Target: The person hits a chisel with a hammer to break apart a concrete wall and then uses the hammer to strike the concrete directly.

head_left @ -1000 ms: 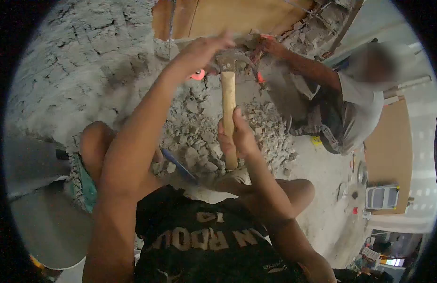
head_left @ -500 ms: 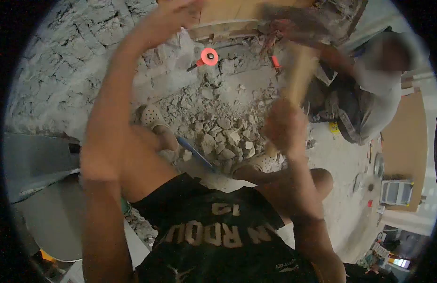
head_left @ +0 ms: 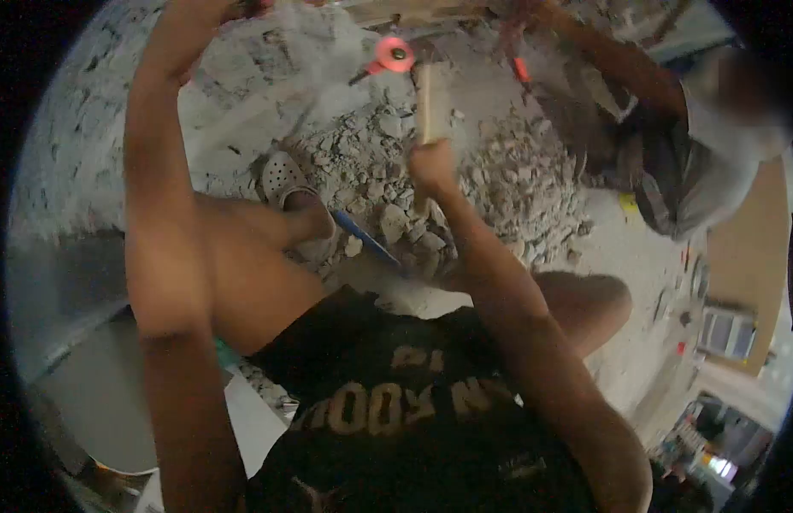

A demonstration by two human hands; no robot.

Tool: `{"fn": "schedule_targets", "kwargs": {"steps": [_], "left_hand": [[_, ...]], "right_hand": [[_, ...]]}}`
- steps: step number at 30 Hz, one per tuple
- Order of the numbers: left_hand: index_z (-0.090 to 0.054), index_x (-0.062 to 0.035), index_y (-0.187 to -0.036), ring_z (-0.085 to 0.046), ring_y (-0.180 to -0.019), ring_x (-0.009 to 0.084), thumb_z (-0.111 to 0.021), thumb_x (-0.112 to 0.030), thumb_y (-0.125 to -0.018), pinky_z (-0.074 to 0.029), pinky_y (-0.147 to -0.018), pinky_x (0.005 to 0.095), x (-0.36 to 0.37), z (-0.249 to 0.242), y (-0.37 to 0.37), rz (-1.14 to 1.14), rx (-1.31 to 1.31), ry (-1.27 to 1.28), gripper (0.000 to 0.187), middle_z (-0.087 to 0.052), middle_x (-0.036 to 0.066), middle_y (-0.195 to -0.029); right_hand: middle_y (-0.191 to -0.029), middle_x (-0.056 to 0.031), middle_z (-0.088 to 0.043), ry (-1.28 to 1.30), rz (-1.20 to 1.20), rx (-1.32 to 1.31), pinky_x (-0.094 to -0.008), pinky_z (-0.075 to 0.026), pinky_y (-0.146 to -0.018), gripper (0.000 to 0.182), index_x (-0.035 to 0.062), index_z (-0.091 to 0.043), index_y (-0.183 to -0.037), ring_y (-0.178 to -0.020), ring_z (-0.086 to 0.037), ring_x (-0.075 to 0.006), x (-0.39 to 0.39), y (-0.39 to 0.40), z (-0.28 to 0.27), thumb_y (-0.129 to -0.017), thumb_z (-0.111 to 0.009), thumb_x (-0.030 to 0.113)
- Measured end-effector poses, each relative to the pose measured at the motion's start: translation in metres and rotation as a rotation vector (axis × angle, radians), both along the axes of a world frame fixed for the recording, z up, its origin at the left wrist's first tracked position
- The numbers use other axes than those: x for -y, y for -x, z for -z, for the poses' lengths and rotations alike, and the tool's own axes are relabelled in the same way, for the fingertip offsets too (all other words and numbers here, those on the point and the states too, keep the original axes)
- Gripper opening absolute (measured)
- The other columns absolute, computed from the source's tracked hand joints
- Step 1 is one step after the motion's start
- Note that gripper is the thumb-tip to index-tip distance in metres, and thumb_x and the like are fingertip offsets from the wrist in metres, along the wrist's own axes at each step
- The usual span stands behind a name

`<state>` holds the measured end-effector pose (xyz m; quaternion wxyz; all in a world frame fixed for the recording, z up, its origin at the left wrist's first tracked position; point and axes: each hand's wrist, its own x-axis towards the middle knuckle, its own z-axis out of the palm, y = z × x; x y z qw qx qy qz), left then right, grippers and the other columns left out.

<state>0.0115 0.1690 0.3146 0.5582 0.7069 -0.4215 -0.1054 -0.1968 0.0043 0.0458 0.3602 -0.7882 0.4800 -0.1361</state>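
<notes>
My right hand [head_left: 432, 167] is wrapped round the pale wooden handle [head_left: 425, 103] of a hammer. The hammer's far end is blurred and hard to make out, close beside a chisel with a round pinkish-red guard [head_left: 394, 54]. No hand is seen on that chisel; its dark shaft points down and left. My left hand [head_left: 210, 8] is raised at the top left, mostly cut off by the frame edge, so its fingers cannot be read. Broken rubble [head_left: 396, 224] lies between my feet, with a blue bar [head_left: 366, 239] on it.
At the right a co-worker [head_left: 721, 162] crouches, an arm stretched toward the broken edge above. A rough chipped surface [head_left: 234, 128] spreads at the upper left. A grey metal drum-like object [head_left: 97, 402] stands at my lower left; a board [head_left: 747, 274] is at the right.
My right hand and the hammer have swung left and up, toward the chisel. My left hand has moved up and left, partly out of view. The view has shifted slightly.
</notes>
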Motion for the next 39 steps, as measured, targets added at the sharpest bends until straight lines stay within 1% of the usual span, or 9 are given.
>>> {"fn": "schedule_targets", "kwargs": {"steps": [1, 7, 9, 16, 20, 25, 28, 33, 39], "left_hand": [[-0.066, 0.0001, -0.096, -0.061, -0.075, 0.0158, -0.064, -0.027, -0.091, -0.053, -0.072, 0.0308, 0.006, 0.000, 0.006, -0.026, 0.019, -0.054, 0.028, -0.064, 0.008, -0.084], [-0.064, -0.0056, -0.114, -0.061, -0.083, 0.0127, -0.063, -0.033, -0.090, -0.050, -0.079, 0.0284, 0.005, 0.043, -0.074, 0.019, 0.110, -0.176, 0.036, -0.067, 0.004, -0.096], [-0.064, -0.0054, -0.113, -0.062, -0.081, 0.0125, -0.064, -0.032, -0.090, -0.050, -0.079, 0.0283, 0.001, 0.045, -0.075, 0.021, 0.168, -0.257, 0.035, -0.068, 0.004, -0.092], [-0.066, 0.0014, -0.094, -0.062, -0.072, 0.0159, -0.068, -0.025, -0.088, -0.053, -0.069, 0.0320, -0.001, 0.004, -0.021, 0.006, 0.118, -0.102, 0.027, -0.065, 0.008, -0.081], [-0.067, 0.0000, -0.094, -0.062, -0.072, 0.0159, -0.069, -0.027, -0.088, -0.053, -0.067, 0.0324, -0.007, 0.001, -0.018, 0.067, 0.153, -0.074, 0.027, -0.064, 0.008, -0.078], [-0.066, -0.0004, -0.092, -0.061, -0.070, 0.0157, -0.068, -0.028, -0.089, -0.053, -0.066, 0.0323, 0.001, 0.003, -0.010, 0.026, 0.190, -0.132, 0.028, -0.064, 0.007, -0.077], [-0.065, 0.0009, -0.088, -0.062, -0.071, 0.0147, -0.069, -0.028, -0.087, -0.052, -0.065, 0.0317, 0.004, 0.010, -0.018, -0.060, 0.056, -0.321, 0.029, -0.064, 0.008, -0.078], [-0.066, 0.0003, -0.091, -0.062, -0.072, 0.0151, -0.069, -0.029, -0.087, -0.052, -0.066, 0.0314, 0.008, 0.025, -0.034, -0.016, 0.064, -0.335, 0.029, -0.065, 0.008, -0.077], [-0.068, -0.0010, -0.095, -0.063, -0.073, 0.0156, -0.069, -0.026, -0.088, -0.053, -0.068, 0.0323, 0.006, 0.012, -0.014, 0.076, 0.231, -0.434, 0.026, -0.065, 0.008, -0.081]], "right_hand": [[-0.065, -0.0159, -0.063, -0.350, -0.050, 0.163, -0.0395, -0.050, -0.057, 0.030, -0.0099, -0.060, -0.083, -0.060, -0.064, -0.0244, -0.002, 0.002, 0.012, -0.079, -0.067, 0.019], [-0.061, -0.0033, -0.057, -0.127, -0.197, 0.282, -0.0309, -0.044, -0.049, 0.023, 0.0007, -0.063, -0.086, -0.052, -0.055, -0.0110, 0.018, 0.038, -0.023, -0.084, -0.066, 0.023], [-0.069, -0.0114, -0.065, -0.066, -0.116, 0.173, -0.0360, -0.048, -0.057, 0.018, -0.0002, -0.066, -0.092, -0.060, -0.061, -0.0193, 0.029, 0.057, -0.102, -0.081, -0.063, 0.015], [-0.066, -0.0112, -0.061, 1.127, -0.203, 0.716, -0.0358, -0.046, -0.055, 0.019, 0.0008, -0.064, -0.089, -0.057, -0.057, -0.0201, 0.102, 0.094, -0.363, -0.080, -0.064, 0.017], [-0.067, -0.0144, -0.060, 1.536, -0.103, 0.254, -0.0390, -0.047, -0.058, 0.025, -0.0029, -0.062, -0.086, -0.059, -0.058, -0.0228, 0.105, 0.067, -0.331, -0.079, -0.064, 0.020], [-0.069, -0.0183, -0.060, -0.166, -0.150, -0.037, -0.0430, -0.049, -0.061, 0.033, -0.0075, -0.060, -0.082, -0.061, -0.060, -0.0261, -0.002, 0.003, 0.001, -0.078, -0.065, 0.025], [-0.061, -0.0078, -0.059, -0.155, -0.259, 0.107, -0.0364, -0.046, -0.053, 0.029, -0.0033, -0.062, -0.084, -0.053, -0.056, -0.0213, -0.023, 0.035, 0.027, -0.084, -0.061, 0.026], [-0.059, -0.0073, -0.056, -0.228, -0.108, 0.275, -0.0327, -0.043, -0.052, 0.020, -0.0004, -0.062, -0.082, -0.054, -0.053, -0.0151, 0.010, 0.056, -0.072, -0.080, -0.064, 0.020], [-0.061, -0.0009, -0.055, 0.709, -0.161, 0.681, -0.0285, -0.041, -0.045, 0.018, 0.0043, -0.059, -0.077, -0.049, -0.051, -0.0116, 0.103, 0.089, -0.279, -0.084, -0.064, 0.020]]}}
